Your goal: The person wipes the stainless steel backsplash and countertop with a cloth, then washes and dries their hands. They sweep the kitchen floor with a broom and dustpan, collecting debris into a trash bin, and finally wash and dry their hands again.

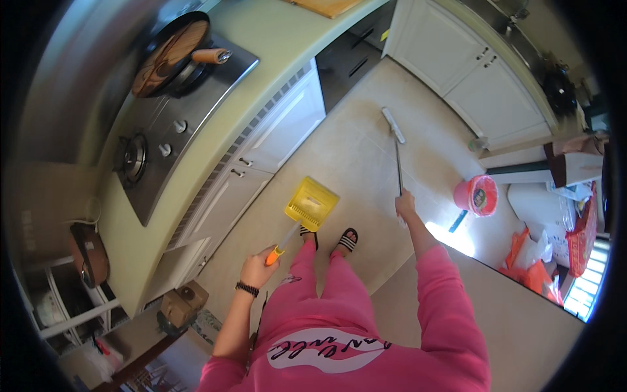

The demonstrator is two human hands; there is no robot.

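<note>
My left hand (258, 269) is closed around the orange grip of a long-handled yellow plastic dustpan (312, 203). The pan, with a row of comb teeth, is in front of my left foot and partly hides that slipper. In my right hand (405, 203) is the thin metal handle (399, 164) of a floor sweeping tool. Its narrow pale head (393, 125) lies farther ahead on the tiled floor (360, 161); whether it is a broom or a squeegee, I cannot tell. A striped slide sandal (348, 238) shows on my right foot.
At left runs a green counter (235, 98) with a gas hob (171, 132) and a wok (174, 59) over white cabinets (284, 137). A pink bin (476, 195) and plastic bags (531, 264) are at right. A clear container (478, 144) sits by the far cabinet (494, 93).
</note>
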